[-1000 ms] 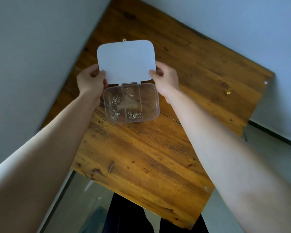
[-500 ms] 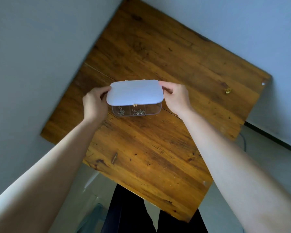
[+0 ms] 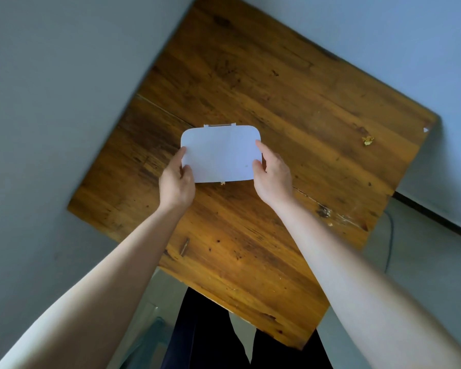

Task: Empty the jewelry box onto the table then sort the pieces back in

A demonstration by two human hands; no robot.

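jewelry box (image 3: 220, 153): white rounded-rectangle face up | left hand (image 3: 176, 182), right hand (image 3: 273, 174): fingers gripping its side edges | counter (image 3: 290, 102): worn knotty wood, bare around

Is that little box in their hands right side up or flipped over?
Flipped over, it seems: the jewelry box shows only its flat white face, hinge at the far edge, gripped by left hand and right hand.

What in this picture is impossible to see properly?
- Head view: the box's compartments and jewelry, hidden under the white lid.
- The gold bit below the lid's near edge: too small to identify.
- The gold piece far right on the table: too small.
- Left hand and right hand: fingertips hidden behind the box.
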